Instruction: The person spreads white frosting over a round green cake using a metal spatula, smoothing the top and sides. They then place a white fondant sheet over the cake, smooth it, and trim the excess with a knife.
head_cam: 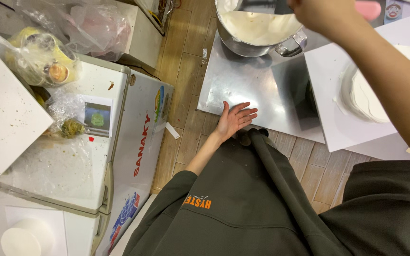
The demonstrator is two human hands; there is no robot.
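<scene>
**Loading cream from the bowl: steady body, light blade**

Head view, looking straight down. Right hand (319,14) raised at the top edge, fingers curled shut around a metal scraper (262,5) with a pink handle end (370,9) poking out past the knuckles. Blade held over the white cream (262,26) inside the steel mixing bowl (243,47); cannot tell whether the edge touches the cream. Left hand (236,118) flat on the near edge of the steel table (243,85), fingers open and spread, gripping nothing. Bowl at the far side of that table, well apart from the left hand. To the right, a round white cake (371,95) on a white board (338,123), under the outstretched right forearm.

Judged from this: worth keeping the left palm planted as a brace. Better to take a modest load on the blade's flat and wipe the excess on the bowl rim, so nothing drips on the way across. Best to keep the forearm lifted clear of the cake top. Firm grip, loose wrist.

Off to the left, a chest freezer (138,132) with plastic bags (48,61) on its lid.
</scene>
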